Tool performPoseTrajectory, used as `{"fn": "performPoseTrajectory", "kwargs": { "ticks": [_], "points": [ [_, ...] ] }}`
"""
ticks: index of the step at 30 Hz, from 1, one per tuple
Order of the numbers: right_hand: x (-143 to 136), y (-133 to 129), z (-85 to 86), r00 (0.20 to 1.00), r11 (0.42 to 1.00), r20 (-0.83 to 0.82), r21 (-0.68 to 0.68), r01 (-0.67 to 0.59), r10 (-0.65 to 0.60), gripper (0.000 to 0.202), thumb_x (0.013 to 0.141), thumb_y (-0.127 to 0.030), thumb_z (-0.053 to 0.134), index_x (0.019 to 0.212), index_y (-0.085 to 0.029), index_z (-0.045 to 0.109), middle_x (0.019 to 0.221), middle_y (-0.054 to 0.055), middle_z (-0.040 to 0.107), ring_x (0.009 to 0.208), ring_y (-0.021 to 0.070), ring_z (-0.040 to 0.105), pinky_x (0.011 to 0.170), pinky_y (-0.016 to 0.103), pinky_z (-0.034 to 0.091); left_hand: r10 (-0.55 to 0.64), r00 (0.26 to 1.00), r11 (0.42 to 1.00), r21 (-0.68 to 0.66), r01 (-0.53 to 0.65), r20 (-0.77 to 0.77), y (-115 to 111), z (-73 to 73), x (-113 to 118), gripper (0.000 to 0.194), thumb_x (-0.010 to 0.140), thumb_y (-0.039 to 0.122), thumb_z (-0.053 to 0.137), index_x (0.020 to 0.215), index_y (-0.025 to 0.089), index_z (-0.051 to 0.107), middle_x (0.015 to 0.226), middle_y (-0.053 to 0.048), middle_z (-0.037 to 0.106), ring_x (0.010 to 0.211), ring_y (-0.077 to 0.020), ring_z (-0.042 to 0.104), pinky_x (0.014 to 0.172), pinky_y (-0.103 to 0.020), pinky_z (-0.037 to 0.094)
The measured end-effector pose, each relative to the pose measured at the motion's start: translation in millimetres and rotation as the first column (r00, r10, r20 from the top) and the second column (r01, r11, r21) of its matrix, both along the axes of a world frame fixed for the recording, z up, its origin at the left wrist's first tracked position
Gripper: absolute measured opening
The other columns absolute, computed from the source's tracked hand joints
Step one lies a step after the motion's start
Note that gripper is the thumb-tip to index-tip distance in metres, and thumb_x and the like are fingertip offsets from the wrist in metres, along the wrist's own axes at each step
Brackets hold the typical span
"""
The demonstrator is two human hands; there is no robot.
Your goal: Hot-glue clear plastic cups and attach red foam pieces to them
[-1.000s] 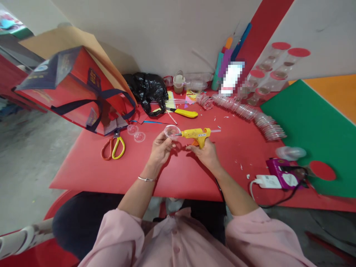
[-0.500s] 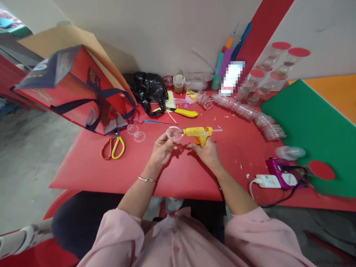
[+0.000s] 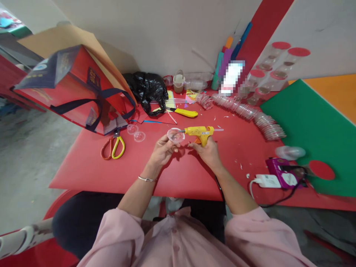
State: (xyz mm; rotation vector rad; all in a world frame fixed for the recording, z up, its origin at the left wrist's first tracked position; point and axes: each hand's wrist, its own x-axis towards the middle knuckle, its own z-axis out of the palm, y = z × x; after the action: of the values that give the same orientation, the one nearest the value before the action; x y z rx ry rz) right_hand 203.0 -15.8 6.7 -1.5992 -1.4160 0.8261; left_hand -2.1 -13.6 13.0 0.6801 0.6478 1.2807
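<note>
My left hand (image 3: 164, 150) is closed on a small clear plastic dome lid (image 3: 178, 138), its round rim facing up toward me. In my right hand (image 3: 208, 152) is a yellow hot glue gun (image 3: 198, 131), gripped by its handle. The gun's metal nozzle points left and lies over the lid's rim; whether it touches the plastic I cannot tell. A clear glue stick (image 3: 218, 129) sticks out of its back end. Two more clear dome lids (image 3: 139, 137) lie to the left of my left hand, beside scissors (image 3: 113, 147) with one red and one yellow handle.
A yellow utility knife (image 3: 185, 112) lies behind the glue gun, near a black plastic bag (image 3: 147, 91). Stacked clear cups or lids (image 3: 244, 111) run along the back right. A large red bag (image 3: 80, 89) stands at left. At right are a green board (image 3: 308, 129) and a white plug (image 3: 269, 181).
The lid has shifted slightly right and tipped, so its rim looks wider. The glue gun has moved a little to the right with my right hand.
</note>
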Motion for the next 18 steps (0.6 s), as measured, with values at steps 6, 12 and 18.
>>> {"fn": "performPoseTrajectory", "kwargs": {
  "ticks": [6,12,18],
  "points": [
    [17,10,-5.9,0.996,0.999,0.093,-0.049,-0.009,0.014,0.057,0.073,-0.070,0.075,0.097,-0.019,0.063,0.073,0.003,0.069,0.065,0.0214,0.063,0.060,0.031,0.045,0.071,0.997,0.997,-0.031,-0.071,0.008,3,1.8,1,0.050,0.066,0.030,0.094,0.109,0.016,0.073,0.089,-0.004,0.074,0.066,-0.0075,0.064,0.047,-0.014,0.044],
    [36,14,-5.6,0.913,0.997,0.402,-0.035,-0.061,0.070,0.063,0.084,-0.075,0.061,0.111,-0.018,0.070,0.090,0.012,0.073,0.080,0.0284,0.067,0.071,0.038,0.048,0.057,0.998,0.997,-0.054,-0.057,0.005,2,2.9,-2,0.045,0.071,0.037,0.091,0.103,0.015,0.071,0.069,0.002,0.064,0.057,-0.0062,0.058,0.044,-0.013,0.041],
    [25,3,8.5,0.960,0.950,0.249,0.308,0.045,-0.126,0.066,0.080,-0.068,0.072,0.126,-0.021,0.069,0.122,0.015,0.066,0.109,0.0306,0.061,0.092,0.045,0.050,0.022,0.999,0.999,-0.026,-0.023,-0.029,-2,4.0,2,0.044,0.070,0.037,0.091,0.104,0.016,0.072,0.089,-0.005,0.073,0.067,-0.0099,0.066,0.047,-0.015,0.048]
  ]
}}
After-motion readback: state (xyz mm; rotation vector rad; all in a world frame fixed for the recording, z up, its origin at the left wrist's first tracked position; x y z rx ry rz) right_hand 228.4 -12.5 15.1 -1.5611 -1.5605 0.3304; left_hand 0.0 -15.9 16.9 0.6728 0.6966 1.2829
